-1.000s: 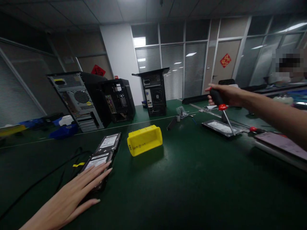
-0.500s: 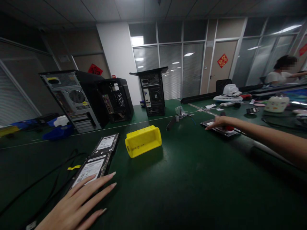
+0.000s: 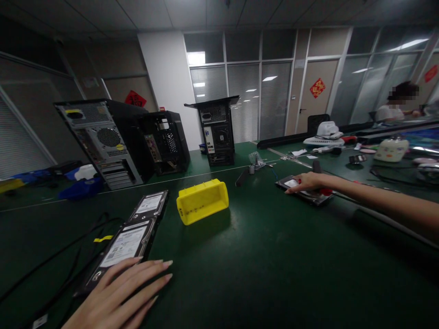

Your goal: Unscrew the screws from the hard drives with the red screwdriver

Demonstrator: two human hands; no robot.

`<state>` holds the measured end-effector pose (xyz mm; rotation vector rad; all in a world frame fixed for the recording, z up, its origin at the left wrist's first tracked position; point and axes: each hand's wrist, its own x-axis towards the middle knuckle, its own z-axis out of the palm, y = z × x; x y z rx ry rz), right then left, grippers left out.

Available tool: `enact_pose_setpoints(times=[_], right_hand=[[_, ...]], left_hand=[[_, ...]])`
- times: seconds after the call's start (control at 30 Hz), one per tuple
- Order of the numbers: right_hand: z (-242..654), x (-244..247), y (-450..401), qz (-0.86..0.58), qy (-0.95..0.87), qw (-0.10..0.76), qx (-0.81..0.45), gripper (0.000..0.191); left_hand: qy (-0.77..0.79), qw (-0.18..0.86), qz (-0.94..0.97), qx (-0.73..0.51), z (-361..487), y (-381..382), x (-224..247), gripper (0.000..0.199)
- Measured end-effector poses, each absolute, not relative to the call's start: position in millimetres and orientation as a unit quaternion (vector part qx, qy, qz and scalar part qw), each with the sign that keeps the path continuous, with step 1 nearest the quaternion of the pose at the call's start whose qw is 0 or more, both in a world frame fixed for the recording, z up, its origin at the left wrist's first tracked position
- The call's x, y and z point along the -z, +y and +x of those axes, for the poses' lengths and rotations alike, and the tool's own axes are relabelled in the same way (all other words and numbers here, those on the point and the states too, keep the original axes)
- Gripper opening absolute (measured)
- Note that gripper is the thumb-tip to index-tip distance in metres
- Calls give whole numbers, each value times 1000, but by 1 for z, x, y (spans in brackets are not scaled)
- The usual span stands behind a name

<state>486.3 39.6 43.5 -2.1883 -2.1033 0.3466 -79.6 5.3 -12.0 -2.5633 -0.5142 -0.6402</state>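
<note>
My left hand (image 3: 120, 294) is open, its fingers stretched out low over the table at the lower left. Its index finger overlaps the near edge of a hard drive (image 3: 125, 242) with a white label; touching or just above, I cannot tell. A second hard drive (image 3: 150, 204) lies end to end beyond that one. On the right, my right hand (image 3: 308, 182) is closed on another hard drive (image 3: 291, 182), held at or close to table level. Something red and black shows around this hand, mostly hidden. Between the hands a yellow bin (image 3: 202, 201) lies tipped on its side, small dark bits inside.
Three computer cases (image 3: 113, 141) stand at the back left. A plastic bag (image 3: 256, 159) and a dark bar-like piece (image 3: 242, 177) lie beyond the bin. Black cables (image 3: 72, 242) run along the left. A white cap (image 3: 325, 130) lies back right; a person (image 3: 398, 105) sits beyond.
My right hand has moved left and slightly nearer, and the hard drive under it has shifted with it. My left hand has slid a little right and down, baring more of the near drive.
</note>
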Motion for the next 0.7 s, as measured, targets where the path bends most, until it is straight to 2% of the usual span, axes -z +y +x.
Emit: enact_pose_setpoints(times=[0.07,0.13,0.2,0.47,0.63,0.7], right_hand=[[455,-46,31,-749,-652,-7,-118,37],[422,-51,17,-747,-651,-31,-130,79],[390,-57,1,-740,-653,-53,-150,103],[314,-78,-59,-662,-706,-107,-227,112],[303,-69,-72,-612,-735,-36,-289,115],[298,-64,-73,-599,-736,-6,-316,110]], left_hand=[[-170,228,-930,235,-79,6,14,42],[-159,224,-932,237,-80,8,16,41],[-164,214,-932,242,-82,10,19,39],[-204,198,-931,229,-82,5,16,40],[-219,166,-939,205,-78,2,13,44],[-235,152,-940,195,-74,2,12,44]])
